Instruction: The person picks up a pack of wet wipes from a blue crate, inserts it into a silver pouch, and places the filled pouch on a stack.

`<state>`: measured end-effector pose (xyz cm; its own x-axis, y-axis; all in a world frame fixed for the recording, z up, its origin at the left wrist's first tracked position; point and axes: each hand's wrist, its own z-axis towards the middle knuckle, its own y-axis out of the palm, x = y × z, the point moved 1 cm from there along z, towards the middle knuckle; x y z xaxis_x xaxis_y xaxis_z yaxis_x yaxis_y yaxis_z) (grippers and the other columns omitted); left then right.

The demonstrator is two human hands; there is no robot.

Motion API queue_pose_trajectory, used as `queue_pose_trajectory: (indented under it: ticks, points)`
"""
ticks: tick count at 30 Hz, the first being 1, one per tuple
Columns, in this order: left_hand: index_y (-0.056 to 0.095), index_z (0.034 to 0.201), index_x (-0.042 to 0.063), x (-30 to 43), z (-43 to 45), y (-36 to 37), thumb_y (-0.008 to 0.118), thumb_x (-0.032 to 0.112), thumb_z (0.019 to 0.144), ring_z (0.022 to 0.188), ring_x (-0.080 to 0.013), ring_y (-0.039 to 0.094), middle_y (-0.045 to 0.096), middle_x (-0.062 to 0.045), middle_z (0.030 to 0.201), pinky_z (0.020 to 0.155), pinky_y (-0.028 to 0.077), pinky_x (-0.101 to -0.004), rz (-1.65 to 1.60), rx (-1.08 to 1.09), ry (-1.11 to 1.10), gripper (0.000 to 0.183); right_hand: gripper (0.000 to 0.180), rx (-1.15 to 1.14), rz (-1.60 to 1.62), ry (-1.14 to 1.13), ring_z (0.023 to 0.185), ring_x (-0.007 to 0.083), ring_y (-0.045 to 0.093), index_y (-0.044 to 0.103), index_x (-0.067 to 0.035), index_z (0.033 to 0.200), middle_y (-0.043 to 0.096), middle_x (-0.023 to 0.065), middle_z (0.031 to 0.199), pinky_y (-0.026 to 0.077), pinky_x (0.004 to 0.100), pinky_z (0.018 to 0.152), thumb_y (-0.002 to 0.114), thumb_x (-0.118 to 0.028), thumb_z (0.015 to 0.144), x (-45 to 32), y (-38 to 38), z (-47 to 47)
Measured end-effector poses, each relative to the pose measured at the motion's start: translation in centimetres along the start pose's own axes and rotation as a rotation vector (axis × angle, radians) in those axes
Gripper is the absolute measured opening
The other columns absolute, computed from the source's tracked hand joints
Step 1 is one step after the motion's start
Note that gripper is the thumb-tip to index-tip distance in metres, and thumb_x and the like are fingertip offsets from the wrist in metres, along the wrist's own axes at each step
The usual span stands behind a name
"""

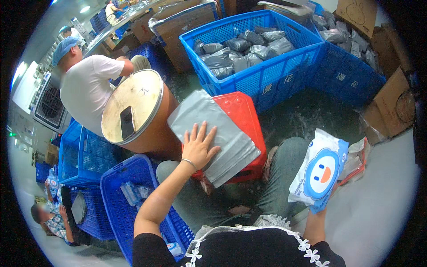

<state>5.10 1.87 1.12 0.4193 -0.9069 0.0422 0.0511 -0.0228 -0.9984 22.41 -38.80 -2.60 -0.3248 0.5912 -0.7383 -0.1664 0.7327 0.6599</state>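
Observation:
My left hand (198, 147) lies with spread fingers on a stack of grey plastic mailing bags (230, 133), which rests on a red plastic stool (242, 110) before me. On the right, my right hand (333, 192) holds a white and blue soft pack (317, 170) with a cartoon face, upright above the pale floor beside my knee. The pack hides most of the fingers. Behind the pack is a clear plastic bag with red edges (357, 163).
A blue crate (233, 85) of grey parcels stands ahead, with another at right. A fibre drum (150, 83) bears a phone (126, 122). A blue basket (108, 187) with packs is at left. Cardboard boxes (390, 103) stand at right. Several people work at left.

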Motion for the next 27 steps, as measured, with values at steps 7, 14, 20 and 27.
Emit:
queue_pose_trajectory:
  ticks: [7,14,20,27]
  points:
    - [0.063,0.105,0.008,2.8,0.1,-1.9,0.07,0.026,0.077,0.101,-0.0342,0.056,0.059,-0.014,0.102,0.089,0.047,-0.0467,-0.254,0.067,-0.058,0.035,0.08,-0.327,-0.345,0.165,0.11,0.0298,0.061,0.043,0.0,0.138,0.06,0.0159,0.123,0.05,0.0403,0.097,0.068,-0.02,0.065,-1.0,12.4,4.3]
    - [0.059,0.086,0.005,1.2,0.7,0.0,0.061,0.008,0.067,0.084,-0.0352,0.058,0.058,-0.013,0.086,0.072,0.051,-0.0449,-0.193,0.314,-0.041,0.019,0.101,-0.989,-1.147,-0.757,0.114,0.0365,0.053,0.042,-0.02,0.146,0.05,0.0175,0.126,0.041,0.0452,0.098,0.087,-0.023,0.055,1.0,25.0,5.7]
    - [0.065,0.085,0.002,-0.9,1.0,-0.3,0.067,0.011,0.077,0.077,-0.0301,0.065,0.064,-0.013,0.088,0.069,0.053,-0.0389,-0.412,0.451,-0.213,0.012,0.095,-1.205,-1.377,-0.925,0.107,0.037,0.056,0.046,-0.03,0.142,0.052,0.0194,0.123,0.043,0.0451,0.088,0.085,-0.028,0.055,4.3,25.3,6.4]
    - [0.064,0.085,0.005,0.9,-0.3,-4.2,0.067,0.008,0.077,0.073,-0.0308,0.065,0.064,-0.01,0.085,0.068,0.053,-0.039,-0.315,0.559,-0.108,0.008,0.091,-1.385,-1.682,-0.658,0.102,0.0367,0.059,0.049,-0.026,0.142,0.058,0.0215,0.112,0.046,0.0451,0.087,0.081,-0.041,0.058,7.5,26.0,7.7]
